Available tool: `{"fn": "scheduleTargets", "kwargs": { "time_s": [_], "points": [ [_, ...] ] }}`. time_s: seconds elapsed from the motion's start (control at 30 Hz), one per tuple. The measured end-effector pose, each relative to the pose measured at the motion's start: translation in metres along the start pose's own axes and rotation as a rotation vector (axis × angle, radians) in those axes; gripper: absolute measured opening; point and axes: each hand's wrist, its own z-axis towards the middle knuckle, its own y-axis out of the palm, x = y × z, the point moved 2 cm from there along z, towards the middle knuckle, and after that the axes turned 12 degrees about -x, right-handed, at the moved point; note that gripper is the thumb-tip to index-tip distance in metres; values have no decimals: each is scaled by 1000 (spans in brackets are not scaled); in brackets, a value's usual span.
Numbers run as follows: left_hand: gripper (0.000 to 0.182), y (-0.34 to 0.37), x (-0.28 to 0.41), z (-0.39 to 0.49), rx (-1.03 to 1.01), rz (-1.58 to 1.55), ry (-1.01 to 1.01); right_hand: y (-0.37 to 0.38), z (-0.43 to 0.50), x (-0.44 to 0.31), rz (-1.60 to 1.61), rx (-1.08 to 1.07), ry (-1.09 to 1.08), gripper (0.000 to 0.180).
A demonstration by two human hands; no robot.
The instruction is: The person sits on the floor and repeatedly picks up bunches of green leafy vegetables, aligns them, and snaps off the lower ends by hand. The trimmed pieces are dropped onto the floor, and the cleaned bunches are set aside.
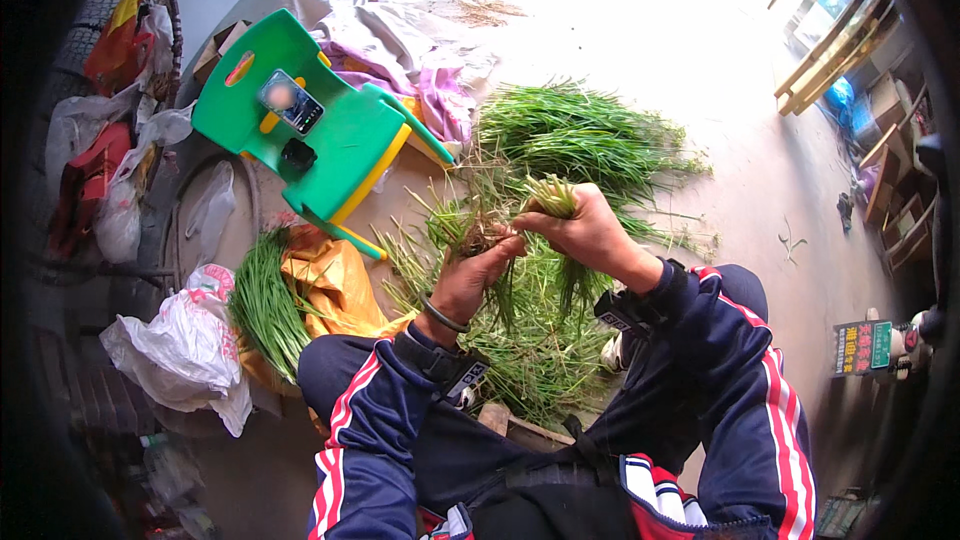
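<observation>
My left hand (pixel 465 285) grips a clump of chive-like stalks (pixel 480 229) with dry brown matter tangled at its ends. Close beside it, my right hand (pixel 604 236) is closed around a bunch of green stalks (pixel 551 196). The pale ends of that bunch point up, and its leaves hang below the fist. The fingertips of both hands almost meet. Loose green stalks and trimmings (pixel 540 379) cover the floor under my hands, between my legs. Beyond them lies a thick pile of long green stalks (pixel 577 131).
A green and yellow plastic chair (pixel 360 120) stands at the left, bearing a phone (pixel 291 101) and a small black object (pixel 298 154). Near my left knee, a green bundle (pixel 266 304) lies by an orange sack (pixel 337 281) and a white plastic bag (pixel 184 349).
</observation>
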Motion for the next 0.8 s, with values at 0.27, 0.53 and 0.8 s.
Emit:
{"fn": "scheduleTargets", "kwargs": {
  "time_s": [0.27, 0.53, 0.8],
  "points": [
    [13, -2, 0, -2, -137, -232, -49, -10, -2, -8, 89, -129, 32, 16],
    [14, -13, -3, -2, -222, -347, -56, -34, -1, -9, -14, 280, -24, 24],
    [12, -15, -8, 4, -156, -265, -37, -33, -2, -3, -172, 63, 47, 29]
  ]
}}
